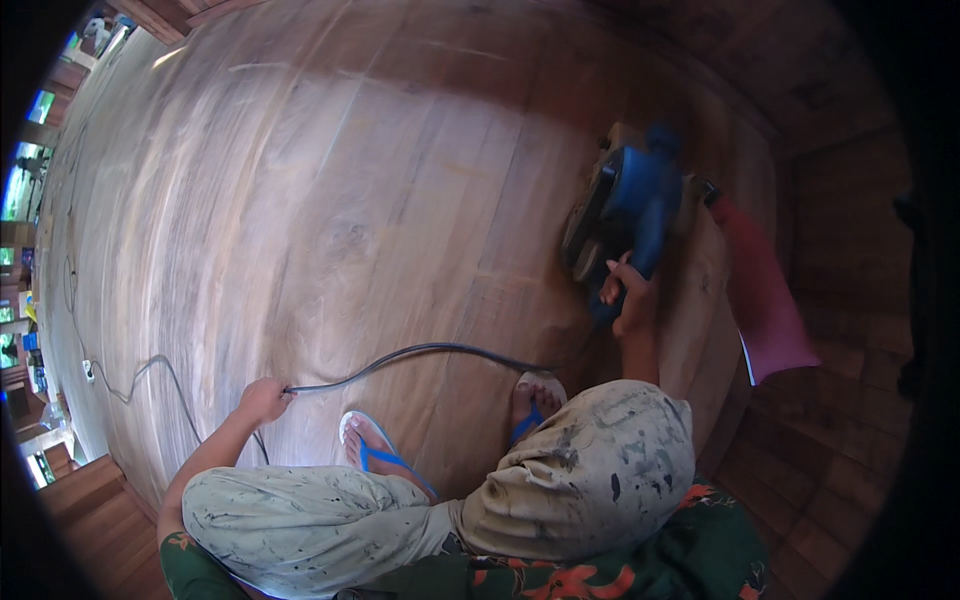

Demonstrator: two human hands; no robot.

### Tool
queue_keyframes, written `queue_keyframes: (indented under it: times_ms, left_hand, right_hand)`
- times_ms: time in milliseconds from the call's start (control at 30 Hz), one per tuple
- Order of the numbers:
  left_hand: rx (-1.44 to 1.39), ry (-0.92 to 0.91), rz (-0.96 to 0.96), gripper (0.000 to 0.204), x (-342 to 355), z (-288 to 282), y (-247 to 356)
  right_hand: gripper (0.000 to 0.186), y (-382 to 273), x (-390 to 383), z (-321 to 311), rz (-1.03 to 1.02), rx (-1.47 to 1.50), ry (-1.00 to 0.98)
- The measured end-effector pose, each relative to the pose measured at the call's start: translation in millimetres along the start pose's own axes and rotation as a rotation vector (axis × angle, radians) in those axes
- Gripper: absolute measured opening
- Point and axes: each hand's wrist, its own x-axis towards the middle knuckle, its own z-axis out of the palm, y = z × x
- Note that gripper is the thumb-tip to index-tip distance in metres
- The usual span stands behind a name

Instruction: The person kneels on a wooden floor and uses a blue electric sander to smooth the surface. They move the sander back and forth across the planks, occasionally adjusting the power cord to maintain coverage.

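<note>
A blue belt sander (632, 190) rests on the wooden floor (420, 200) at the right, somewhat blurred. Wrapped round its rear handle is my right hand (632, 293). From the sander's right side hangs a red dust bag (765, 290). At the lower left, my left hand (266, 400) is closed on a black power cord (420, 349), which arcs across the floor toward my right foot. More cord trails down from that hand beside my left knee.
My feet in blue-strapped flip-flops (372, 440) stand between the hands. A cord with a white socket (88, 371) lies at the far left. Wooden wall boards (840, 250) rise at the right. Assorted items (32, 345) line the left edge.
</note>
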Motion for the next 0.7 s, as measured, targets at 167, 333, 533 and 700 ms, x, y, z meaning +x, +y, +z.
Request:
queue_keyframes:
  times_ms: [167, 333, 533, 700]
  left_hand:
    - [-0.022, 0.02, 0.072, 0.029, -1.4, -12.9, 35.3]
    - [-0.087, -0.018, 0.059, 0.024, -12.3, -7.3, 43.7]
    - [-0.352, 0.17, 0.099, 0.014, -37.1, -13.0, 63.5]
    - [-0.381, 0.069, 0.071, 0.013, -36.9, -6.9, 73.6]
  right_hand:
    - [0.017, -7.3, 30.4, 4.5, 0.015, -0.016, -0.035]
    - [0.02, -21.9, 167.1, 19.8, -0.023, -0.123, -0.074]
    - [0.02, -80.3, 277.8, 53.0, -0.029, -0.037, -0.101]
    - [0.019, -81.3, 282.0, 50.4, -0.007, -0.004, -0.117]
